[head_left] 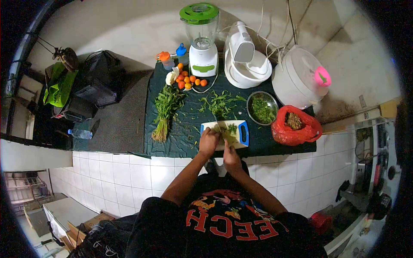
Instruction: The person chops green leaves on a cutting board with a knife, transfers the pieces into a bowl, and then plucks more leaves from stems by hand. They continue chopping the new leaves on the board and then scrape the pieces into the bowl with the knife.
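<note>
A white cutting board [240, 140] with a blue edge and handle lies at the table's front edge, with chopped greens [232, 129] on it. Over the board's left part, my left hand [209, 141] is closed, its fingers curled down on leafy greens that it mostly hides. My right hand [231, 158] is closed round a knife at the board's front edge; the thin blade points away from me beside my left fingers and is hard to make out. Beyond the board lie loose leafy stems [221, 104]. A metal bowl [275, 103] of chopped greens [261, 109] stands to the right.
A tied bunch of greens [162, 116] lies left, below tomatoes [186, 80]. At the back stand a blender [204, 56], a stand mixer [241, 49] and a large white container [294, 73]. A red plastic bag [297, 136] sits at right; a bottle [81, 133] lies far left.
</note>
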Action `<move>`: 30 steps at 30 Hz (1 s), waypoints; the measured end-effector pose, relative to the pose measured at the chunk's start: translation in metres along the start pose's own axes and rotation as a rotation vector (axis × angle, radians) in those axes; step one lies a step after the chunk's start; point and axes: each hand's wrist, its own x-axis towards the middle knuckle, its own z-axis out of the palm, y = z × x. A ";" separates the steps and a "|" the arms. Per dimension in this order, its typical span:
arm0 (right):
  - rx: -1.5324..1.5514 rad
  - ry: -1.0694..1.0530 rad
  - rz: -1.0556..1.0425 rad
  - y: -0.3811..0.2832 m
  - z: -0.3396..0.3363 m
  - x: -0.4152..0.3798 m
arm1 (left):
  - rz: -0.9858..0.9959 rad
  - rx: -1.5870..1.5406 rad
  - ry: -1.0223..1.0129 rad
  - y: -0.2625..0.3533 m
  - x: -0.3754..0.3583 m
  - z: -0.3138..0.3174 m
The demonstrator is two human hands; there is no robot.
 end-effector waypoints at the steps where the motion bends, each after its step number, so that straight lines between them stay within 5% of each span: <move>1: 0.033 -0.103 0.132 -0.005 -0.005 0.012 | -0.001 0.001 0.000 0.000 0.000 0.001; 3: 0.070 -0.207 0.264 -0.011 -0.008 0.017 | -0.054 -0.029 0.018 -0.002 -0.001 0.002; 5: 0.119 -0.003 0.065 0.000 -0.001 0.008 | -0.045 -0.003 -0.009 -0.005 -0.002 0.004; 12: 0.144 -0.089 0.124 -0.009 -0.012 -0.023 | -0.143 -0.109 0.038 -0.004 -0.003 0.005; 18: 0.080 0.215 -0.189 -0.001 0.000 0.007 | -0.131 -0.081 -0.001 -0.010 -0.004 0.012; 20: 0.196 -0.048 0.083 -0.009 -0.014 0.005 | -0.162 -0.074 -0.028 -0.004 -0.004 0.003; 25: 0.179 -0.036 0.098 -0.012 -0.012 -0.022 | -0.205 -0.040 -0.044 0.001 -0.004 0.005; 27: 0.195 -0.062 0.118 -0.006 -0.002 -0.020 | -0.094 -0.010 0.193 0.002 -0.005 0.008; 30: 0.001 -0.113 0.140 -0.004 0.007 -0.003 | -0.087 -0.002 0.179 -0.002 -0.003 0.015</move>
